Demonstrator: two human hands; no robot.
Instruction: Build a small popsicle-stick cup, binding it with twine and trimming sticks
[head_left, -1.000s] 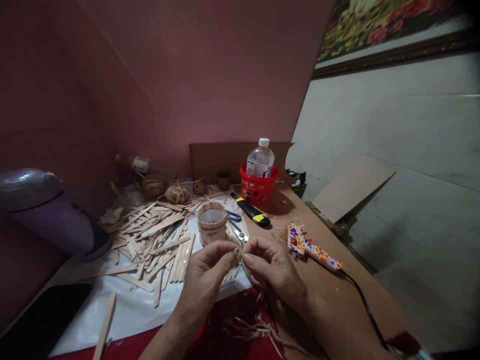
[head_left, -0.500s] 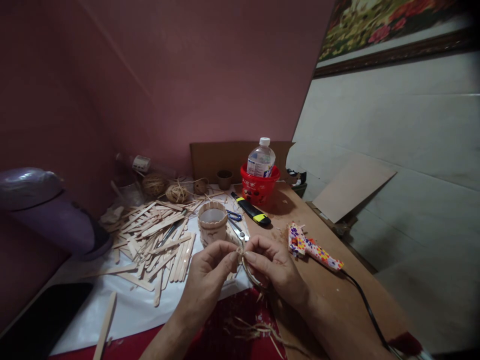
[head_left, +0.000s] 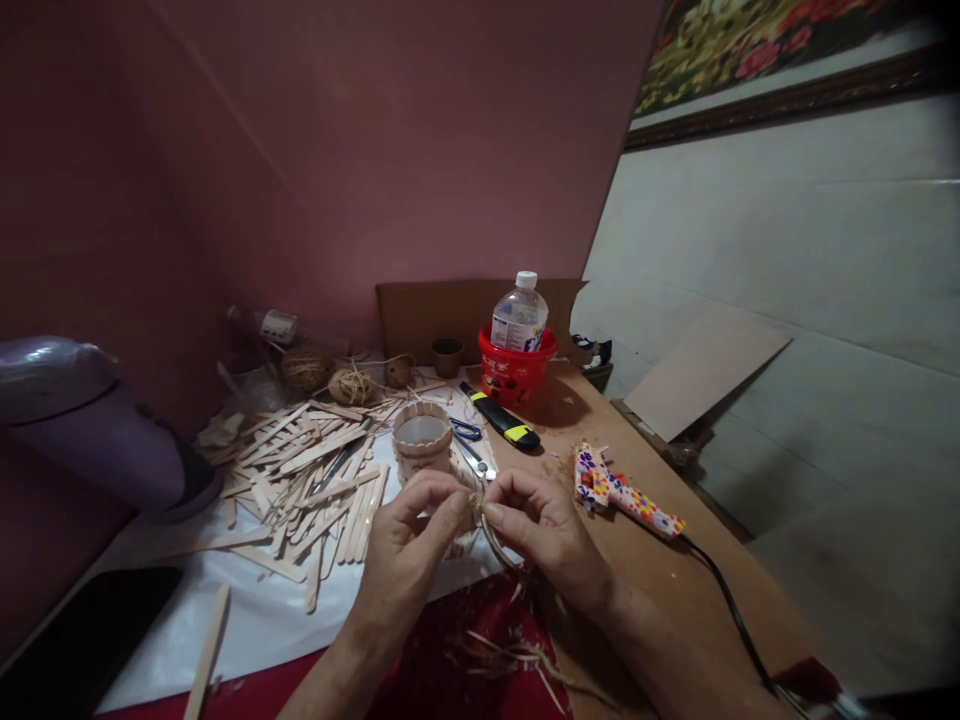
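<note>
My left hand (head_left: 412,545) and my right hand (head_left: 544,530) meet in front of me, both pinching a small knot of jute twine (head_left: 476,508) between thumb and fingers. A curved strip wrapped in twine (head_left: 495,548) hangs down from the knot under my right hand. Just beyond my fingers stands a small round cup of wooden sticks (head_left: 422,442). Loose twine fibres (head_left: 510,660) lie on the red cloth below my wrists.
A heap of wooden craft sticks (head_left: 311,470) covers the white sheet on the left. Scissors (head_left: 472,450), a black-and-yellow cutter (head_left: 501,416), a patterned glue gun (head_left: 626,498) with its cord, a red bucket (head_left: 516,372) holding a water bottle, and twine balls (head_left: 352,385) lie behind.
Both hands have stayed pinched on the twine knot, with only slight finger shifts. The view has drifted a little.
</note>
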